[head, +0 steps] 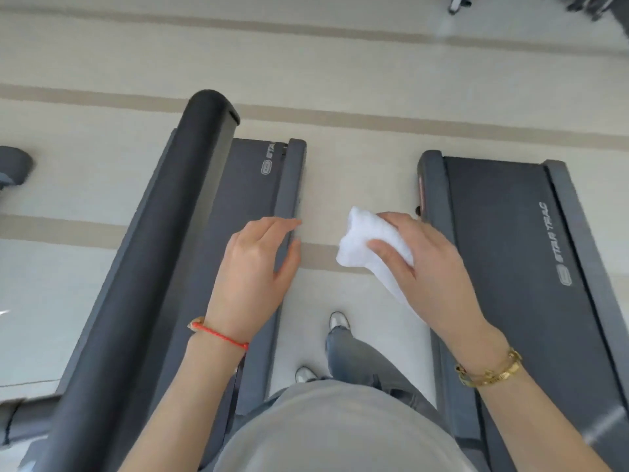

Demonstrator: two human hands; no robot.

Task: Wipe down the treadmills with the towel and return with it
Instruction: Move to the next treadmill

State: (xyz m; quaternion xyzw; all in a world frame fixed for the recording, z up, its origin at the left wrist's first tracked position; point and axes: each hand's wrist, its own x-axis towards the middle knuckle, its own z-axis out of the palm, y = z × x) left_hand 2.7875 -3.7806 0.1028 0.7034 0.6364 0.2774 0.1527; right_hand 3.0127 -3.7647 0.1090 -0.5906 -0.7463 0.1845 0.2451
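I stand in the aisle between two dark grey treadmills. My right hand (422, 267) grips a bunched white towel (367, 243) in the air over the floor, just left of the right treadmill (510, 250). My left hand (258, 267) hangs empty with relaxed, loosely spread fingers above the side rail of the left treadmill (252, 185). That treadmill's thick black handrail (170, 233) runs along its left side. Both belts carry a printed logo.
Pale carpet with tan stripes (340, 114) lies between and beyond the treadmills. My feet (338, 321) stand in the narrow aisle. Part of another machine (13, 165) shows at the left edge, and equipment legs (459, 3) at the top right.
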